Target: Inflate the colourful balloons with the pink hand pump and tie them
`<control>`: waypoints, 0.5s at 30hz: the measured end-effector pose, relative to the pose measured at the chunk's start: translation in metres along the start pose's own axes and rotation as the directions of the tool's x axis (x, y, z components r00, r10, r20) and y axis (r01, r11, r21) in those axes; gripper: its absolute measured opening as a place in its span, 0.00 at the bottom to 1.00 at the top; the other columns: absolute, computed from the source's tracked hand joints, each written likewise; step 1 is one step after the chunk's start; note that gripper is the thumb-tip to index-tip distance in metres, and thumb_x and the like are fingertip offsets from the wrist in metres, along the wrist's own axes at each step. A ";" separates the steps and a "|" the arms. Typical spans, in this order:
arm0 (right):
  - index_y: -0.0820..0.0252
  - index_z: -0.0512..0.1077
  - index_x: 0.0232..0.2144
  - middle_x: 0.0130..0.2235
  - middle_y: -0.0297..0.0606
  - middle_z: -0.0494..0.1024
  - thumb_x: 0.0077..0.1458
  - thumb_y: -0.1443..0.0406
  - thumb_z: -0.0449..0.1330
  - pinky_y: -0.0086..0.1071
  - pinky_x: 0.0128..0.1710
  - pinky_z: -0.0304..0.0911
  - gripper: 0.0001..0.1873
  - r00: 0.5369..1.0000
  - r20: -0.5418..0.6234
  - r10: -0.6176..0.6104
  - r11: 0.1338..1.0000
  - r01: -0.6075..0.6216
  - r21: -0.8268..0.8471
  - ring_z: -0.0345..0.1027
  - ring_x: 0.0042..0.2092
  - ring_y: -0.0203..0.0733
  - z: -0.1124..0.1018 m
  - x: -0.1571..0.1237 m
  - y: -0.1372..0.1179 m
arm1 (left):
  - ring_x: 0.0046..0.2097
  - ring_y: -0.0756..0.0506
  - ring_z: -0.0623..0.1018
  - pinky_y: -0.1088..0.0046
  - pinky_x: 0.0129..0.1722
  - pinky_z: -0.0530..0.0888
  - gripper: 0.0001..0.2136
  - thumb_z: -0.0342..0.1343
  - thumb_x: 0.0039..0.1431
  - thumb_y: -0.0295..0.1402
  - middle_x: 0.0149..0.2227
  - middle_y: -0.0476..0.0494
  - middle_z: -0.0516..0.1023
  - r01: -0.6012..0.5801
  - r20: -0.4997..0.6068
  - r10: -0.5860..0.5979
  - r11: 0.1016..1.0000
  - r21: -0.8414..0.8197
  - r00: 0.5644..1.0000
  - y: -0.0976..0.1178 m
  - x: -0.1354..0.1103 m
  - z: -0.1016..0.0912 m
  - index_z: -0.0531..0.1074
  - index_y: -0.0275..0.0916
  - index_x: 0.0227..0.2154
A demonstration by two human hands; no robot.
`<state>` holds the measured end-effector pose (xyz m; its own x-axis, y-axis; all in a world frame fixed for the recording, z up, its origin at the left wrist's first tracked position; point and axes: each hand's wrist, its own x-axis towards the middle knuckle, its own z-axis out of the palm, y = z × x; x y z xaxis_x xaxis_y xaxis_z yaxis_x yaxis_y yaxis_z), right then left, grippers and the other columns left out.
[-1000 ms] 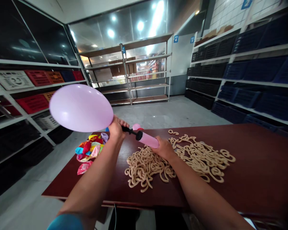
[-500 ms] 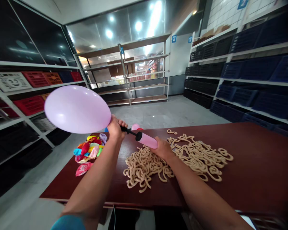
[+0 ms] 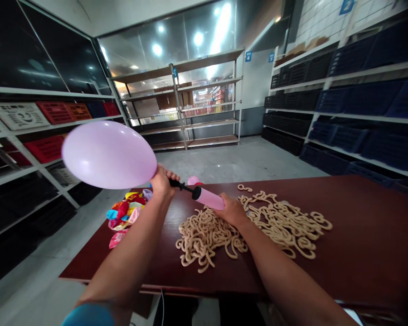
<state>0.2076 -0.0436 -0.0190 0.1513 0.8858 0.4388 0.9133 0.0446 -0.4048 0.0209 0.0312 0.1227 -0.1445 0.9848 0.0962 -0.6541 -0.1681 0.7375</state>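
Note:
A large inflated lilac balloon (image 3: 109, 154) hangs in the air at the left, above the table. My left hand (image 3: 163, 182) is closed around the balloon's neck, where it meets the black end of a hand pump. My right hand (image 3: 229, 209) grips the pump's pink barrel (image 3: 210, 198). Between the hands, the pump's black part shows; the nozzle is hidden in my left fingers. Under the pump and my right hand lies a heap of beige curly strips (image 3: 207, 235). Several uninflated balloons (image 3: 124, 210) in mixed colours lie beside my left forearm.
The dark red table (image 3: 360, 226) stretches across in front of me. More beige curly strips (image 3: 289, 222) spread out at the right. Beyond the far edge, a pink balloon (image 3: 192, 180) shows in part. Shelves with crates (image 3: 347, 99) stand on both sides, and a metal rack (image 3: 207, 122) at the back.
The view has shifted slightly, so the room and table sit a little further right. Both hands keep their grips; the balloon's size looks about the same.

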 end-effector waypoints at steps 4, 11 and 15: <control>0.57 0.67 0.37 0.32 0.36 0.74 0.40 0.55 0.61 0.31 0.32 0.55 0.20 0.998 -0.055 0.002 1.000 0.000 0.028 0.68 0.34 0.42 0.003 0.001 0.003 | 0.14 0.55 0.57 0.76 0.16 0.61 0.19 0.52 0.52 0.40 0.14 0.57 0.50 -0.084 0.053 0.083 0.996 0.008 0.995 0.044 0.011 0.002 0.48 0.40 0.18; 0.57 0.67 0.36 0.31 0.37 0.74 0.40 0.55 0.62 0.30 0.30 0.53 0.20 0.999 0.023 0.027 1.000 -0.027 -0.003 0.67 0.33 0.42 0.002 -0.002 0.001 | 0.14 0.55 0.55 0.78 0.15 0.58 0.21 0.52 0.53 0.43 0.14 0.57 0.49 -0.044 0.028 0.045 0.999 -0.024 0.999 0.025 0.009 -0.002 0.46 0.40 0.18; 0.57 0.66 0.35 0.31 0.38 0.74 0.41 0.53 0.61 0.30 0.30 0.53 0.20 0.998 0.052 0.020 0.998 -0.018 -0.053 0.67 0.33 0.42 0.002 -0.003 -0.001 | 0.14 0.55 0.56 0.78 0.14 0.58 0.22 0.54 0.51 0.45 0.13 0.57 0.49 0.044 -0.005 -0.044 0.999 -0.027 0.999 -0.025 -0.002 -0.003 0.46 0.40 0.18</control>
<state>0.2061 -0.0453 -0.0213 0.1500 0.9094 0.3878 0.9292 0.0044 -0.3696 0.0350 0.0332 0.1020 -0.1195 0.9910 0.0600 -0.6799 -0.1257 0.7224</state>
